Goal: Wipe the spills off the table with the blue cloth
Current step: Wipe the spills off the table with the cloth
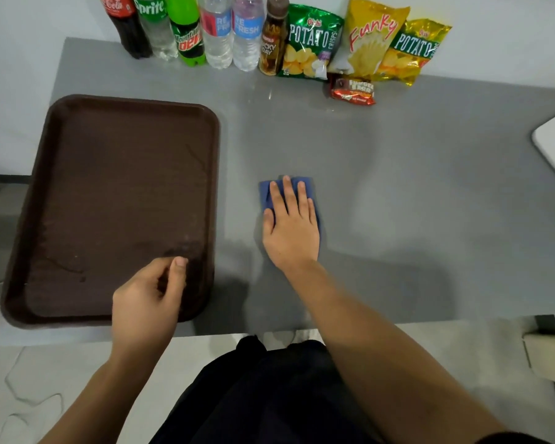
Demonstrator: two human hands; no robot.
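A person's right hand (290,227) lies flat, fingers spread, on a folded blue cloth (266,195) pressed to the middle of a grey tabletop (414,174); the cloth shows only around the fingers and at the hand's edges. The left hand (148,298) hovers loosely curled over the near right corner of a brown tray (109,187), thumb and fingertips close together, gripping nothing that can be seen. The tray sits bare on the left side of the tabletop, well apart from the cloth. Along the far edge stand a row of soft drink and water bottles (186,30), then bags of potato crisps (311,43) and a small red snack packet (353,91).
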